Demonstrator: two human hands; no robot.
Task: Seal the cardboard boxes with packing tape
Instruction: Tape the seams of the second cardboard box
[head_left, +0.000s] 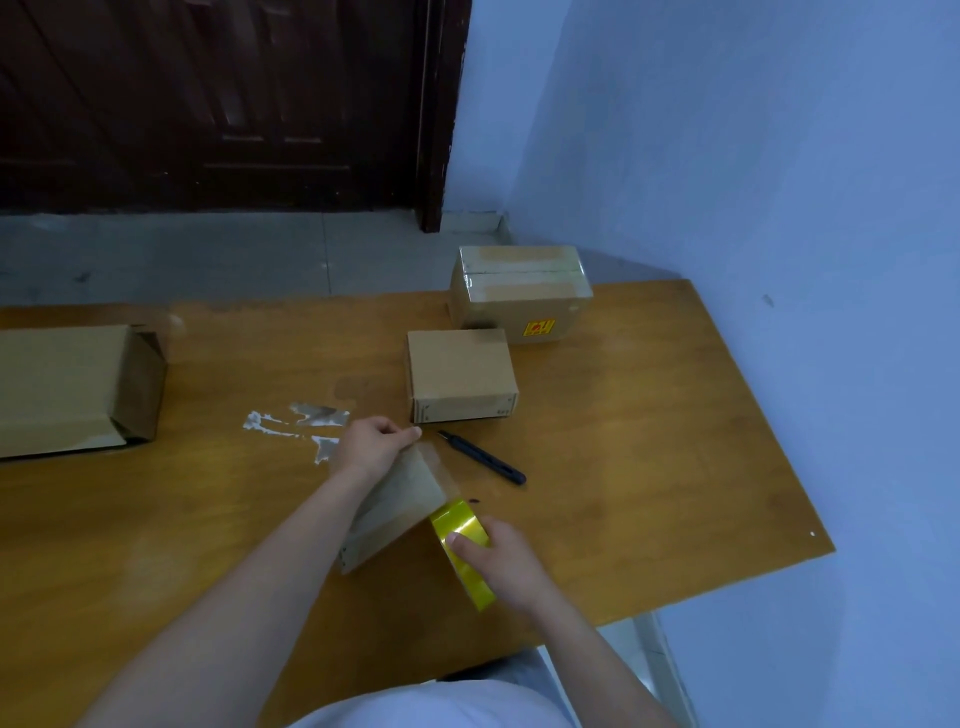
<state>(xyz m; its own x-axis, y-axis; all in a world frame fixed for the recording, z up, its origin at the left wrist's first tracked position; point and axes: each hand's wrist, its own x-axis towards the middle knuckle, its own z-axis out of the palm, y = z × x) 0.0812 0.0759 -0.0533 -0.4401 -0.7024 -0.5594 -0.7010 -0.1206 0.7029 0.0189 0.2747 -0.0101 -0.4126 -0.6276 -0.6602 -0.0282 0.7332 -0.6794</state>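
A small cardboard box (392, 512) lies tilted on the wooden table (649, 467) in front of me. My left hand (371, 446) pinches the free end of a clear tape strip at the box's far corner. The strip runs across the box top to a yellow tape roll (460, 545), which my right hand (506, 564) grips at the box's near right edge. Behind the tilted one stands another small box (460, 374), closed with no tape showing. A larger box (519, 291) with tape across its top sits behind that.
A black utility knife (483, 457) lies just right of my left hand. A long cardboard box (67, 389) with an open end rests at the left. White tape residue (296, 423) marks the table. A blue wall borders the right side; a dark door stands beyond.
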